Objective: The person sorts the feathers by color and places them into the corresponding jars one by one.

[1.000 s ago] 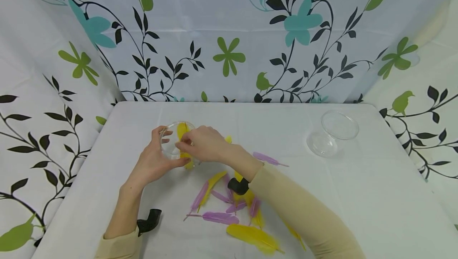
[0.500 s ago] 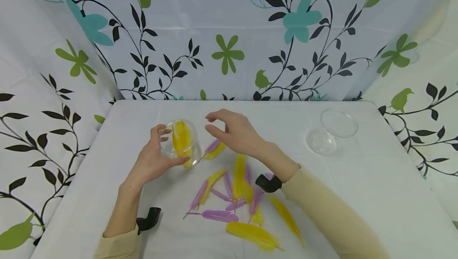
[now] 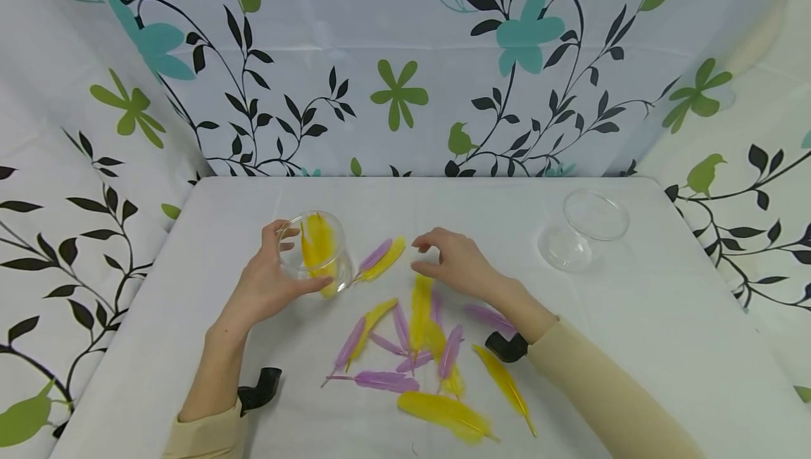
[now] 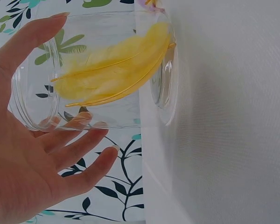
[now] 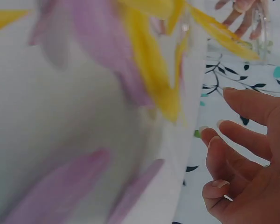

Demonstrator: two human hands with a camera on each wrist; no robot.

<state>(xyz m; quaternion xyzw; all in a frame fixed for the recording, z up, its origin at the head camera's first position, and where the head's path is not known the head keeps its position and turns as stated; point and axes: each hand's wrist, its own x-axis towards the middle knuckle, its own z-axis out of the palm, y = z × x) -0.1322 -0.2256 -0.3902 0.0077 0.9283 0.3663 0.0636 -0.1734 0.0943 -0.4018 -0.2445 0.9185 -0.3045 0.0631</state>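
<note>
An upright clear glass jar (image 3: 343, 270) stands at the left-middle of the table. My left hand (image 3: 262, 279) grips it near the rim, thumb on the near side and fingers behind. Yellow feathers (image 4: 116, 70) lean inside it; the left wrist view shows them through the glass. To its right, a purple feather (image 3: 374, 255) lies beside a yellow feather (image 3: 388, 260). Holding nothing, my right hand (image 3: 459, 262) hovers above the far end of the scattered feathers, fingers loosely bent. Below it lie a yellow feather (image 3: 420, 311) and several purple and yellow ones.
A second clear jar (image 3: 566, 248) stands at the back right, with nothing seen inside. A large yellow feather (image 3: 443, 413) lies at the front, another yellow feather (image 3: 507, 381) near the right forearm. A patterned curtain (image 3: 405, 36) hangs behind the white table (image 3: 665, 346).
My right hand has let go of a yellow feather in the jar, withdrawn and moved right and down over the loose feathers. The left hand keeps its grip on the jar.
</note>
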